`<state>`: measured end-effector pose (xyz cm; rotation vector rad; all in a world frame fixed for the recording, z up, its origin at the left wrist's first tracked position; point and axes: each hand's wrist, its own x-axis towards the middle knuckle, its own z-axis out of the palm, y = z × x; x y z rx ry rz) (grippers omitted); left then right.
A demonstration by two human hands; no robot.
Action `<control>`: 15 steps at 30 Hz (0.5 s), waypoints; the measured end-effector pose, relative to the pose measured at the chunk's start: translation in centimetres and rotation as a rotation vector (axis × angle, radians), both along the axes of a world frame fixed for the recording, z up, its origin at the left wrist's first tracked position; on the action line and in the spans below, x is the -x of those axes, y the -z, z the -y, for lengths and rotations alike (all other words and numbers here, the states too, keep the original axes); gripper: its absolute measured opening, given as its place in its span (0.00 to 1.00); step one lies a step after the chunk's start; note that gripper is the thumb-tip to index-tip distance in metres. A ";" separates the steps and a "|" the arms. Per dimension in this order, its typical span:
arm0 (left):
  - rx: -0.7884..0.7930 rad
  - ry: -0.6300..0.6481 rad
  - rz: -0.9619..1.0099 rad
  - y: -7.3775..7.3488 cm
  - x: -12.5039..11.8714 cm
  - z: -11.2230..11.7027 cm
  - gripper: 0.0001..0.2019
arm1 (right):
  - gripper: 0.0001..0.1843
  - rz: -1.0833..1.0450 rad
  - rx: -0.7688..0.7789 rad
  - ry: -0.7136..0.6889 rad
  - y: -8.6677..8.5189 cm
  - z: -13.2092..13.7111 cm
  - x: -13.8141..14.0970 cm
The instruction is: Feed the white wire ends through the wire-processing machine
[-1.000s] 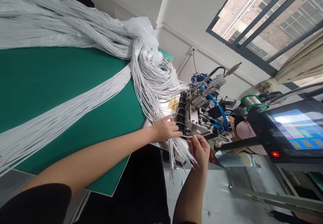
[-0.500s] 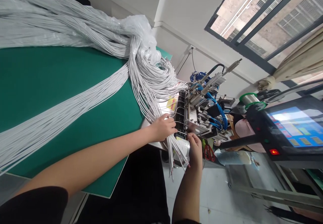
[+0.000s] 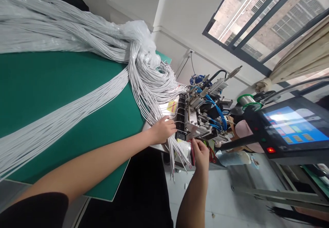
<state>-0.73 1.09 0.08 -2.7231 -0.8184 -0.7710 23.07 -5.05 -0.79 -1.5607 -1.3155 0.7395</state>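
My left hand (image 3: 163, 130) is closed over a bundle of thin white cables (image 3: 151, 109) at the machine's near end. One white cable runs from its fingertips towards the dark slotted holder (image 3: 181, 118) of the machine (image 3: 196, 118). My right hand (image 3: 202, 154) is just below the machine's front corner, thumb and forefinger pinched together. Whether anything is between those fingertips is too small to tell. Several cables lie in the holder in a row. Below my left hand the loose cable ends (image 3: 177, 156), some with reddish tips, hang over the table edge.
A green table mat (image 3: 110, 118) carries a long cable bundle and more cables in clear plastic (image 3: 140, 32). On the right are a solder wire spool (image 3: 248, 100), a lit control screen (image 3: 295, 125) and red-handled tools (image 3: 212, 155). Another person is partly visible behind the machine.
My right hand has moved slightly down and its fingertips have come away from the cable at the holder. My left hand stays on the bundle. The whole view has shifted a little.
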 end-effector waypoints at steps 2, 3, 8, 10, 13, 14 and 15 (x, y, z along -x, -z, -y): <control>-0.005 -0.015 0.002 0.1 0.0 0.0 0.13 | 0.16 0.085 -0.010 -0.041 -1.3 1.3 -0.5; -0.015 -0.015 0.003 0.1 0.0 -0.1 0.13 | 0.15 0.122 -0.005 -0.091 -1.9 2.0 -0.7; -0.072 0.016 0.025 0.0 0.1 -0.1 0.13 | 0.11 0.311 0.079 -0.450 -4.4 4.6 -1.1; -0.088 0.022 0.035 0.0 0.1 -0.1 0.13 | 0.10 0.357 0.097 -0.523 -4.8 4.9 -1.0; -0.117 0.042 0.056 0.1 0.1 -0.2 0.14 | 0.09 0.386 0.084 -0.556 -4.9 4.8 -0.7; -0.125 0.048 0.063 0.2 0.1 -0.2 0.14 | 0.08 0.393 0.078 -0.562 -4.9 4.7 -0.6; -0.130 0.052 0.069 0.2 0.1 -0.2 0.14 | 0.08 0.400 0.073 -0.572 -4.8 4.6 -0.5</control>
